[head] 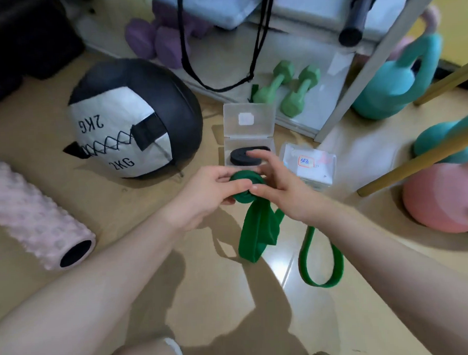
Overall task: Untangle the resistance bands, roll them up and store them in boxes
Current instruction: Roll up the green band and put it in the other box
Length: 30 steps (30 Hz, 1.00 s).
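Observation:
A green resistance band [259, 230] is partly rolled into a coil held up over the floor. My left hand [209, 191] grips the coil from the left, thumb across its face. My right hand [276, 186] pinches the coil's right side with thumb and fingers. The band's loose end hangs down and loops on the floor at the lower right. Just behind the hands stands an open clear box [248, 131] with a rolled black band [246, 155] inside. A second clear box [308, 164], shut and labelled, sits to its right.
A 2 kg medicine ball [133, 117] lies at the left, with a pink foam roller [33, 213] nearer. Green dumbbells [285, 89] and purple dumbbells [157, 38] sit under a rack. Teal kettlebells [395, 84] and a pink one [440, 198] stand at the right.

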Motion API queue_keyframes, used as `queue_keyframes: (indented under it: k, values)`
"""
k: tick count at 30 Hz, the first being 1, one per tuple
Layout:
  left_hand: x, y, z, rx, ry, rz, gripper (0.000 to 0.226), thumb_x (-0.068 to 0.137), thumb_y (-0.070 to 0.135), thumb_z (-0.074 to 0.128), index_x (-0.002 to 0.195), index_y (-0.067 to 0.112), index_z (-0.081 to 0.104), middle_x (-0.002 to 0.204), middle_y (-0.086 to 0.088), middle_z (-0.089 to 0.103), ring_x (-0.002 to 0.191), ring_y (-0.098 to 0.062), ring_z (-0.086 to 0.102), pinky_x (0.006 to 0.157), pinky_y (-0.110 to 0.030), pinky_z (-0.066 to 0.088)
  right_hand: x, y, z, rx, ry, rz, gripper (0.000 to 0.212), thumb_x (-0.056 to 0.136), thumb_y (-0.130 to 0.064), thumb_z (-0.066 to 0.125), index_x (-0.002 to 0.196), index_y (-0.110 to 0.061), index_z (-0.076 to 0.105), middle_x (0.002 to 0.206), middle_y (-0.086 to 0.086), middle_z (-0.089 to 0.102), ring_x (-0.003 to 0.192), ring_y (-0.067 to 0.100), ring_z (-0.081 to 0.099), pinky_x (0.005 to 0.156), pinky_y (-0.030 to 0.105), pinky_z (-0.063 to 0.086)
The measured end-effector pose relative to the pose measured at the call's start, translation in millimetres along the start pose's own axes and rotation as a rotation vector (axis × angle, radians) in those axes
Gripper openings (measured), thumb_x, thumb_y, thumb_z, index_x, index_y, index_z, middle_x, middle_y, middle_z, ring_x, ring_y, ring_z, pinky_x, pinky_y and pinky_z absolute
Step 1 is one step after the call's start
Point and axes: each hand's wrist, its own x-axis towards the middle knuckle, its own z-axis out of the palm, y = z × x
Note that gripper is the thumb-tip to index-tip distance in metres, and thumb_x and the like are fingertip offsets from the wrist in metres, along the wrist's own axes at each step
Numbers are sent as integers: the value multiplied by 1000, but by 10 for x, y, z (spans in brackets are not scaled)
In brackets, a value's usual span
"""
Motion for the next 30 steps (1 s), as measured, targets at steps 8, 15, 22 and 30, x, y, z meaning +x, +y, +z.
queue_keyframes:
  k: [8,15,22,30]
  values:
    - [-201,680,-217,-251,115,68,19,87,12,60,102,17,69,93,0,73,84,-10,69,66,-16,51,203,-710,-150,158,160,-3,24,77,-32,64,85,-22,44,85,10,53,74,21,48,70,38,41]
    - [-209,644,-218,-281,46,98,23,84,5,61,96,23,69,87,5,74,82,-8,68,72,-18,53,160,-697,-246,224,-11,-3,27,78,-32,62,85,-20,39,83,7,48,73,20,46,65,37,41]
    - [-201,429,-70,-331,156,-1,21,85,9,60,104,17,67,93,2,73,85,-11,68,70,-18,53,-8,-561,10,606,219,201,10,88,-5,57,86,-14,53,76,5,52,63,15,49,63,25,46]
    - [-186,368,193,-619,134,-83,16,89,8,53,93,16,66,87,0,73,81,-11,69,68,-22,56,-345,-600,252,454,485,102,19,92,-5,50,106,-16,57,102,-5,67,90,6,62,76,16,50]
